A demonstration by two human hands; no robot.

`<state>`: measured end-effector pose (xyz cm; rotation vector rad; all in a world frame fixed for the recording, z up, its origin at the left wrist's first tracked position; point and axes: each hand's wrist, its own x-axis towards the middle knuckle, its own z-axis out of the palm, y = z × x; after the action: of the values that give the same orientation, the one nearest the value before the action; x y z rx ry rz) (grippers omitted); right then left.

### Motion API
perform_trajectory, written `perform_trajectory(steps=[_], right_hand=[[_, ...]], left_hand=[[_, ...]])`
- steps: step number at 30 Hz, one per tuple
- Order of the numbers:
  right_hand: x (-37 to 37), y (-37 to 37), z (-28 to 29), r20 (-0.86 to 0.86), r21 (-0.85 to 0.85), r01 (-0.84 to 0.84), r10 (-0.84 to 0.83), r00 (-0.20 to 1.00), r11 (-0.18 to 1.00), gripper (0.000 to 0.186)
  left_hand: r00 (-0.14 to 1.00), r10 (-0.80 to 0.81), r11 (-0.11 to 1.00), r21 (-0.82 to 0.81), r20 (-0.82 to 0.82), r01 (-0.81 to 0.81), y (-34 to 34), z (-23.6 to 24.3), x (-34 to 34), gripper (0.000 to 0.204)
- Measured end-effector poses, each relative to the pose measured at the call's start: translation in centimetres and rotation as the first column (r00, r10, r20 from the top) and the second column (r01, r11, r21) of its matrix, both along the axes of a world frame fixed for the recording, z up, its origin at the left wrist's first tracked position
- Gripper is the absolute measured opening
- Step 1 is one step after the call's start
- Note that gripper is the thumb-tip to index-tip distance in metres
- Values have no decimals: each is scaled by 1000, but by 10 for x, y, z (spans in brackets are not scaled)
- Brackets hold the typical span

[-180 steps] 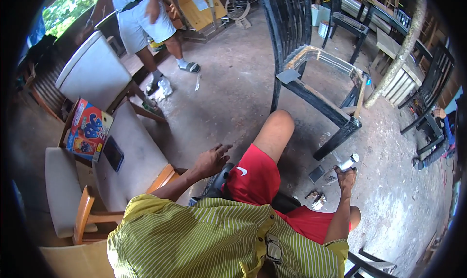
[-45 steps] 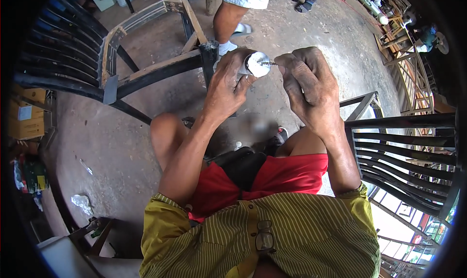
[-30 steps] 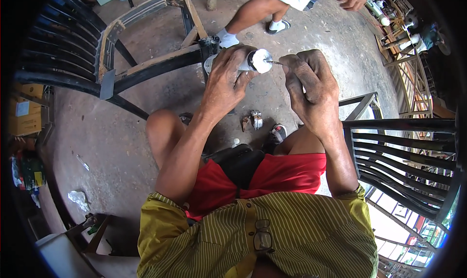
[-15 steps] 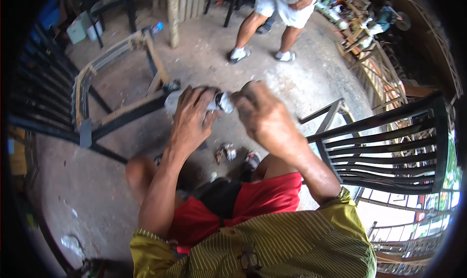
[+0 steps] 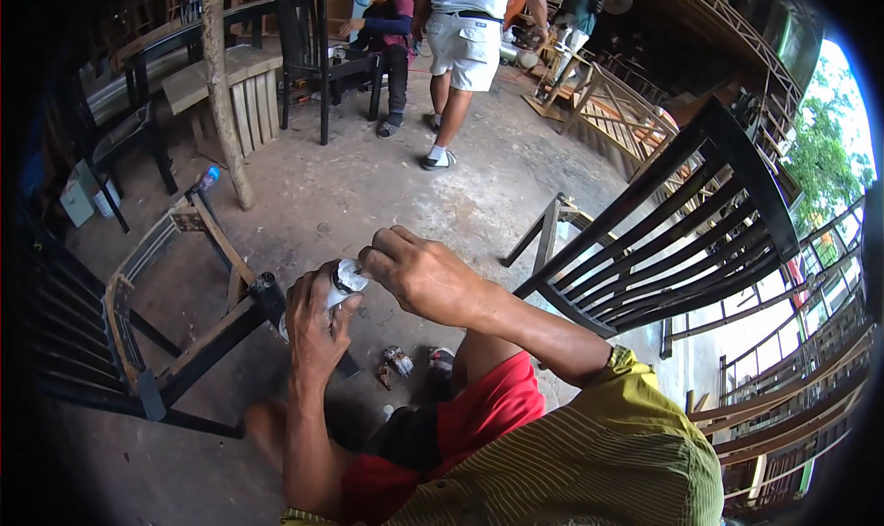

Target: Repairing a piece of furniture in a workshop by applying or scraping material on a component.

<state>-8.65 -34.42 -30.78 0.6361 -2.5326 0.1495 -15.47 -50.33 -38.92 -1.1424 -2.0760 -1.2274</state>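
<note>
My left hand (image 5: 313, 328) is wrapped round a pale, whitish container (image 5: 347, 277), whose dark-banded, whitish top end faces up and to the right. Its lower body is mostly hidden by my fingers. My right hand (image 5: 419, 277) is closed in a pinch just beside that end; whatever its fingertips hold, if anything, is hidden. Just left of my left hand lies a black chair (image 5: 216, 342) without a seat panel, tipped over, bare wood showing along its frame.
Another black slatted chair (image 5: 677, 241) leans close on my right. Small crumpled items (image 5: 398, 360) lie on the floor near my foot. A wooden post (image 5: 219, 93) stands ahead. Farther off, a person in white shorts (image 5: 463, 47) stands and a masked person (image 5: 391, 29) sits by a chair.
My view has tilted up and swung right, showing more of the workshop. The person in white shorts has turned and stepped away. My left hand keeps its hold on the container.
</note>
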Motion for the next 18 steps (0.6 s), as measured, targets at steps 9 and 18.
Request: perform_trajectory(steps=[9,18], right_hand=[[6,7,3,-12,239,-83,88,996,967,18],[17,11,10,121,230,-163,138,983,960,19]], left_hand=[[995,-13,995,-99,-96,3,0,3,6,39],[993,-63,991,-126,-104,50,-1,6,13,38]])
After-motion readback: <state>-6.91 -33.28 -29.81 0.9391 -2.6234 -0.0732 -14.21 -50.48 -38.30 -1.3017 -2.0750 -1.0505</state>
